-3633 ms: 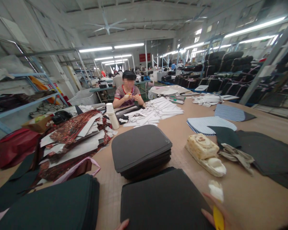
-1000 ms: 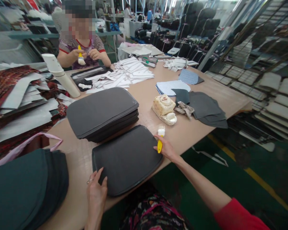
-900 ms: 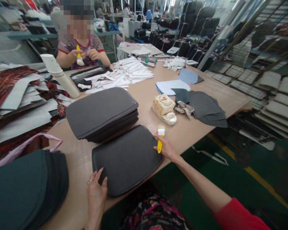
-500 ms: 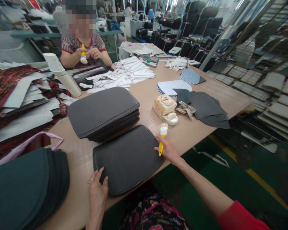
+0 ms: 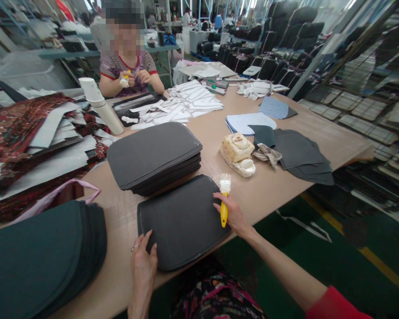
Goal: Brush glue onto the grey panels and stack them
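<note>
My right hand is closed round a brush with a yellow handle and white-coated bristles pointing away from me. Its fingertips are at the right edge of a dark grey rounded panel, which lies flat at the table's front edge. My left hand lies at the panel's lower left corner, fingers apart and touching its edge. Just behind is a thick stack of similar grey panels. To the right of that stack sits a crusted cream-coloured container with a white opening, beside a crumpled rag.
Dark green panels are stacked at the left front, near patterned fabric pieces. Grey sheets and striped pieces lie right. White strips spread before a co-worker holding another brush. A white cylinder leans nearby.
The view has shifted, so the scene sits further right. The brush in my right hand has turned more upright. My left hand stays at the panel's corner. The co-worker's brush has lowered.
</note>
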`<action>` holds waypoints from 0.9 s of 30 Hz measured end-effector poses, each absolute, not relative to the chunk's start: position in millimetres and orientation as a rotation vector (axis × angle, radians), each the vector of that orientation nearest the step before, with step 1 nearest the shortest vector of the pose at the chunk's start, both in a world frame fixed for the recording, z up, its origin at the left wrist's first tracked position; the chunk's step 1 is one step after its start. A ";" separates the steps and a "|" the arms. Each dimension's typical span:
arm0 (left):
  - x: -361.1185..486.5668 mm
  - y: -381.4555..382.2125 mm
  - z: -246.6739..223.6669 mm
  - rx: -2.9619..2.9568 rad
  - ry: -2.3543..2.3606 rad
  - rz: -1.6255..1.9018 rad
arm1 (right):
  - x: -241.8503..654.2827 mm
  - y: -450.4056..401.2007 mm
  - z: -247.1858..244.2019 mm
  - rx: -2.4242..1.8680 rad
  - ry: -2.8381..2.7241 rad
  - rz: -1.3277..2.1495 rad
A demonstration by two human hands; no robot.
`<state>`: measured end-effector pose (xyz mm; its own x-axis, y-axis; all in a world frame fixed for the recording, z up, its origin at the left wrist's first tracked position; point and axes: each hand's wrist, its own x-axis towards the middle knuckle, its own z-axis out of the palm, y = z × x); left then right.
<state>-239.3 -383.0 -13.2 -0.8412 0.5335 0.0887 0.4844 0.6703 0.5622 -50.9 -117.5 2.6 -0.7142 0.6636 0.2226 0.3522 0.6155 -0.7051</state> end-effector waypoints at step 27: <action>-241.6 -389.5 -21.8 0.902 2.894 0.990 | -64.0 -134.5 -36.7 -0.524 -2.432 0.647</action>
<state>-241.6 -389.5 -21.8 -0.8388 0.4987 0.2184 0.5279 0.6472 0.5500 -64.0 -134.5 -36.7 -0.7650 0.4910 0.4168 0.2190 0.8069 -0.5486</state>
